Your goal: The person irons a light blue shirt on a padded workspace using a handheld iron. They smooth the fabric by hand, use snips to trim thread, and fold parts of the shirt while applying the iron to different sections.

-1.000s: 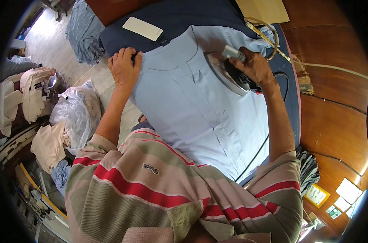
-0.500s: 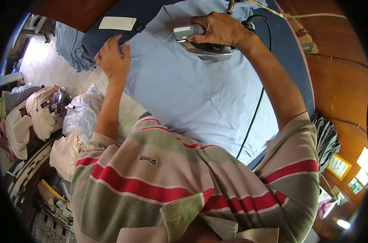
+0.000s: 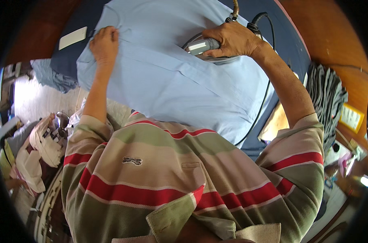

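Observation:
A light blue garment (image 3: 151, 87) lies spread over a dark blue padded board (image 3: 287, 30). My right hand (image 3: 234, 40) is wrapped round the handle of an iron (image 3: 200, 46), which rests on the cloth right of the middle. Much of its soleplate is hidden by the hand and a raised fold of cloth. Near the garment's far left edge, my left hand (image 3: 104, 45) has its fingers curled down on the fabric, pinching it. Creases run across the cloth between the two hands.
A black cord (image 3: 269, 77) loops from the iron past my right forearm, beside a brown hose (image 3: 235, 9). A white card (image 3: 72, 38) lies on the board's left part. Dark folded clothes (image 3: 326, 91) are stacked at right; grey-blue cloth (image 3: 54, 77) hangs at left.
My left hand has gone from open fingers to pinching the cloth. The garment has shifted left and turned. The iron sits slightly farther right and partly behind a fold.

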The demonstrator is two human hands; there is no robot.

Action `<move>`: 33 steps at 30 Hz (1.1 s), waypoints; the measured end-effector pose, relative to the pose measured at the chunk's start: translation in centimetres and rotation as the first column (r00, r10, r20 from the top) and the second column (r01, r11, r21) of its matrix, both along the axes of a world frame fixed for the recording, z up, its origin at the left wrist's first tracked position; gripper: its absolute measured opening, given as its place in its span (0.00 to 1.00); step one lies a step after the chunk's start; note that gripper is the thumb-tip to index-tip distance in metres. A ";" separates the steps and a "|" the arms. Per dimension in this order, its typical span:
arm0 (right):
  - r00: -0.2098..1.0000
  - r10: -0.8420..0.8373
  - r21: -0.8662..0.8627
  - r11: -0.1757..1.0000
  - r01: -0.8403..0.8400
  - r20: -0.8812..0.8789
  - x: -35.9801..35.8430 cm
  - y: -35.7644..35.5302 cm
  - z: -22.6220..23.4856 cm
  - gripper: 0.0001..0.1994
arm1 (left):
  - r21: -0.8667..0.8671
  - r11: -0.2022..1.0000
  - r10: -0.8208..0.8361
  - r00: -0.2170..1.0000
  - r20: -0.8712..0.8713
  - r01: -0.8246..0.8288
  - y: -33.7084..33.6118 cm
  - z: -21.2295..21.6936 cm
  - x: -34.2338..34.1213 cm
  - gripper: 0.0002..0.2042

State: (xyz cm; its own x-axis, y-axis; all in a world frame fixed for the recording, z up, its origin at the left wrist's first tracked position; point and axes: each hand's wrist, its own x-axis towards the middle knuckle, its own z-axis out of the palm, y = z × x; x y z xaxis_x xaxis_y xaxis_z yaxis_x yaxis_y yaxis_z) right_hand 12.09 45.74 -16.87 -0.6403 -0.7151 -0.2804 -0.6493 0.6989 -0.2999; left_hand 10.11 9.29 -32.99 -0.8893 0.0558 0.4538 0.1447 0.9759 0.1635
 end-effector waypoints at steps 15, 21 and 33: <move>0.606 -0.785 -0.018 0.613 0.790 -0.131 16.7 20.3 1.1 0.25 | 0.029 0.997 0.064 0.997 0.047 -0.065 -0.4 -0.1 -0.7 0.09; 0.715 -0.698 -0.027 0.716 0.697 -0.042 16.8 20.6 0.7 0.24 | 0.129 0.992 0.002 0.996 -0.084 0.009 0.5 0.5 -0.1 0.04; 0.767 -0.641 -0.176 0.757 0.629 -0.018 4.0 2.7 2.6 0.22 | 0.336 0.813 0.424 0.878 0.221 -0.476 -7.6 4.0 8.3 0.18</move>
